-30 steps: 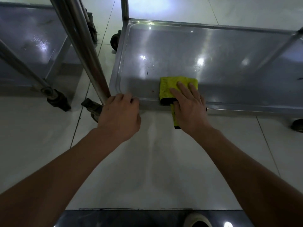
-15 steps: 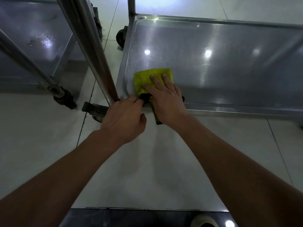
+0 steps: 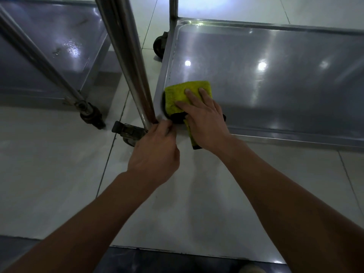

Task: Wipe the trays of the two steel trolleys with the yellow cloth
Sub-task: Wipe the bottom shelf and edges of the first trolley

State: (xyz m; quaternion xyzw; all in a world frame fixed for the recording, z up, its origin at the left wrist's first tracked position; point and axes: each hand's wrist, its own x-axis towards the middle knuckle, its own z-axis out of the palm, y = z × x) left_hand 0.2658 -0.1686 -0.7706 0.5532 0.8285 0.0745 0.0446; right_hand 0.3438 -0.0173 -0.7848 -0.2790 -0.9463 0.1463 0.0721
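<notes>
The yellow cloth (image 3: 182,95) with a black edge lies in the near left corner of the low steel tray (image 3: 275,75) of the right trolley. My right hand (image 3: 204,119) presses flat on the cloth, and part of the cloth hangs over the tray's front rim. At the tray's front left corner my left hand (image 3: 155,152) is closed around the base of the trolley's upright steel post (image 3: 126,56). A second trolley's bottom tray (image 3: 49,52) sits at the left.
A slanted steel post (image 3: 35,58) of the left trolley ends in a caster (image 3: 92,115). A braked caster (image 3: 128,133) sits under the gripped corner, another wheel (image 3: 159,45) at the far corner. Pale floor tiles lie below my arms.
My right hand has slid the cloth leftward along the tray's front edge into the near left corner. My left hand stayed at the post base.
</notes>
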